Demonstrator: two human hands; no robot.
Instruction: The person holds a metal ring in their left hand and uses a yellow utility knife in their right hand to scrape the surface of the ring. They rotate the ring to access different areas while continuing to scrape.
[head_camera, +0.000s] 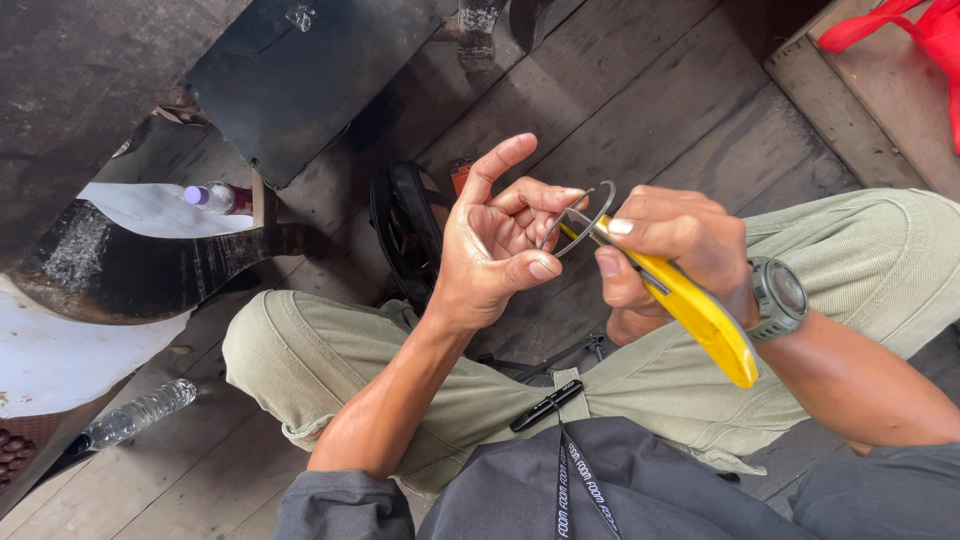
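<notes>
- Two bottles lie left on the plank floor (640, 110): a clear bottle (140, 410), contents not discernible, and a purple-capped bottle (215, 197).
- Left hand (495, 245): fingers pinched on a thin metal ring (580, 215), index finger raised.
- Right hand (675, 250): fingers clamped on yellow pliers (700, 312), tips touching the ring.
- Black bag (405, 230) lies beyond the knees.

Hands meet at centre over the lap: ring (578, 215) between them, left hand (495, 245) at nine o'clock, right hand (670, 245) with pliers (700, 315) at three; bottle (135, 415) at eight.
</notes>
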